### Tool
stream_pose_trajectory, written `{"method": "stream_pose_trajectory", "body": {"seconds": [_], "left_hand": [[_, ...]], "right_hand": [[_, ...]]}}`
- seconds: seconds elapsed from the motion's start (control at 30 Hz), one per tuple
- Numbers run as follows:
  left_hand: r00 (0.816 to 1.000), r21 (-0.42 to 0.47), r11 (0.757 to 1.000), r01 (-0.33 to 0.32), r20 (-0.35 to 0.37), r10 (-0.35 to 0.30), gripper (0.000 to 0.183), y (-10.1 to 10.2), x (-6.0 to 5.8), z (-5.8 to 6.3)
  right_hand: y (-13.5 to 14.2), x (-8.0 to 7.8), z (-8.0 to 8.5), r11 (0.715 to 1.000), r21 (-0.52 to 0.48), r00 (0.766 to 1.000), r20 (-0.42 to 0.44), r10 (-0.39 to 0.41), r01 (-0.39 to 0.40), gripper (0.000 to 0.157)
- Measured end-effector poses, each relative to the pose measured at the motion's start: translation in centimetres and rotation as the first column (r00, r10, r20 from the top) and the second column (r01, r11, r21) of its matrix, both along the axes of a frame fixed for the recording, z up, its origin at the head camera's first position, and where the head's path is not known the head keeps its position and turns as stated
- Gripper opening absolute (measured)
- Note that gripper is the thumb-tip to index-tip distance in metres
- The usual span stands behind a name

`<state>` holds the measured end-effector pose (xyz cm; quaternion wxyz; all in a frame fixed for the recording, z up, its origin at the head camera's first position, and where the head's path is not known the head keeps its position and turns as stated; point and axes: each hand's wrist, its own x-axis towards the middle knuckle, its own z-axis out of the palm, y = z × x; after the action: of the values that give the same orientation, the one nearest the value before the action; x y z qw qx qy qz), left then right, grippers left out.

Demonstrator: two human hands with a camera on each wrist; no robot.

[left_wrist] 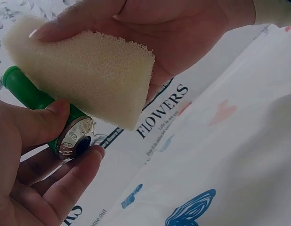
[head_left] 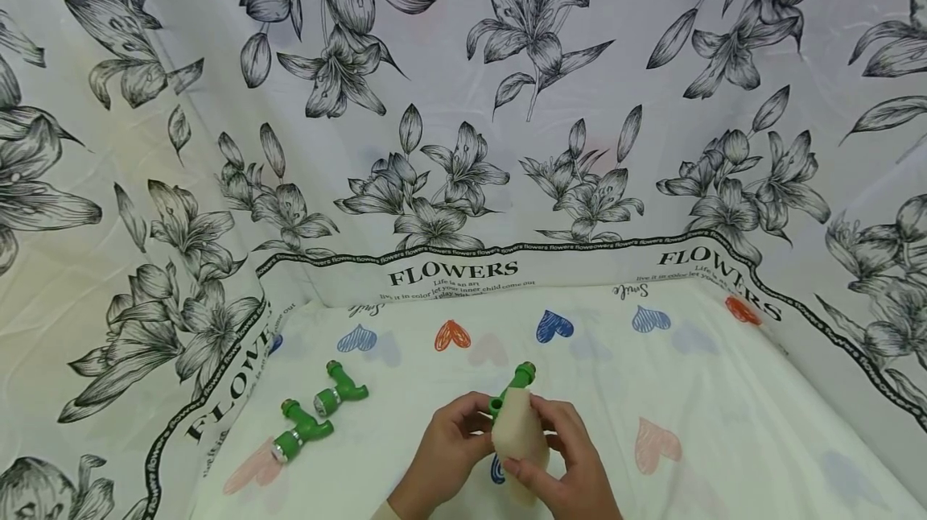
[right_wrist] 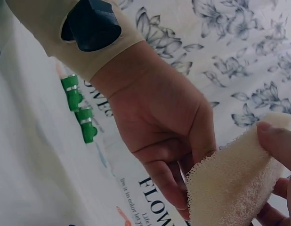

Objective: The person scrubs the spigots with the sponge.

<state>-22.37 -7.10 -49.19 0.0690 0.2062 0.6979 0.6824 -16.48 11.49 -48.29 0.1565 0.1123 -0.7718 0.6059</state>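
Observation:
Near the front of the cloth-covered surface, my left hand [head_left: 447, 443] grips a green plastic tap [head_left: 521, 376]. In the left wrist view its thumb and fingers hold the tap near a silver numbered ring [left_wrist: 77, 136] with a dark blue centre. My right hand [head_left: 575, 460] pinches a cream, porous sponge [head_left: 518, 431] between thumb and fingers. The sponge lies along the tap's side and hides part of it in the head view. Seen from the right wrist, the sponge [right_wrist: 235, 186] covers the tap, and the left hand is behind it.
Two similar green taps [head_left: 340, 390] [head_left: 300, 430] lie on the left of the white heart-printed cloth [head_left: 405, 391]. A white curtain [head_left: 449, 101] with black flower drawings rises behind and at both sides. A dark device [right_wrist: 93, 26] sits on the left wrist.

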Motion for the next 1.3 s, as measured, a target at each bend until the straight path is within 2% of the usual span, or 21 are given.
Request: {"method": "stream_pose_trajectory", "body": {"seconds": [0.13,0.23,0.4,0.53,0.83,1.07,1.3], "left_hand": [[1.000,-0.005,1.000,-0.005,0.010,0.005,0.027,0.0,0.0,0.0],[1.000,0.000,1.000,0.003,0.019,-0.003,0.028,0.0,0.1,0.1],[0.999,0.017,0.999,0.051,-0.010,-0.051,0.029,0.1,0.3,0.2],[0.996,0.010,0.997,0.080,-0.027,-0.080,0.029,0.3,0.5,0.3],[0.997,-0.020,0.997,0.077,-0.008,-0.077,0.029,0.4,0.7,0.6],[0.993,-0.019,0.993,0.117,0.019,-0.116,0.028,0.4,1.0,0.9],[0.993,-0.014,0.993,0.117,0.002,-0.117,0.028,0.4,0.9,0.7]], "right_hand": [[0.0,-0.1,-0.1,1.000,0.024,1.000,-0.024,0.004,-0.004,0.065],[0.1,-0.2,-0.1,0.999,0.043,1.000,-0.016,-0.020,0.021,0.065],[0.5,-0.7,-0.2,0.993,0.055,0.992,0.062,-0.108,0.105,0.066],[1.2,-1.4,-0.5,0.988,0.059,0.984,0.102,-0.147,0.142,0.064],[2.2,-2.0,-0.9,0.991,0.059,0.983,0.131,-0.129,0.122,0.064],[3.0,-2.6,-0.9,0.974,0.054,0.952,0.204,-0.228,0.222,0.068],[2.7,-2.3,-1.0,0.977,-0.009,0.947,0.250,-0.203,0.212,0.068]]}}
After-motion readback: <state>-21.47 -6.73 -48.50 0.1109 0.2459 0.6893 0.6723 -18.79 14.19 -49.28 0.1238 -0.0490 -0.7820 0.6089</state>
